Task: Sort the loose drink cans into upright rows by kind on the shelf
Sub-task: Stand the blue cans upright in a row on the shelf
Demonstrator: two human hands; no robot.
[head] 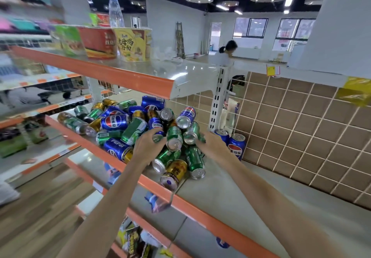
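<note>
My left hand [147, 147] curls round a can [157, 137] at the centre of the frame, in the heap of loose cans [128, 125] lying on the shelf [230, 195]. My right hand [212, 144] reaches in beside it, fingers bent among green cans [193, 135]; whether it grips one I cannot tell. The cans are glossy metal cylinders in blue, green and gold. Two blue cans [236, 145] stand upright just right of my right hand, before the wire grid [301, 121].

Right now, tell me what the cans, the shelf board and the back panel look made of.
Cans: thin metal, probably aluminium, with bare silvery ends and glossy printed sides.
Shelf board: likely painted sheet metal, smooth pale grey, with a glossy orange front strip.
Back panel: white coated wire grid over matte brown board, material unclear.
</note>
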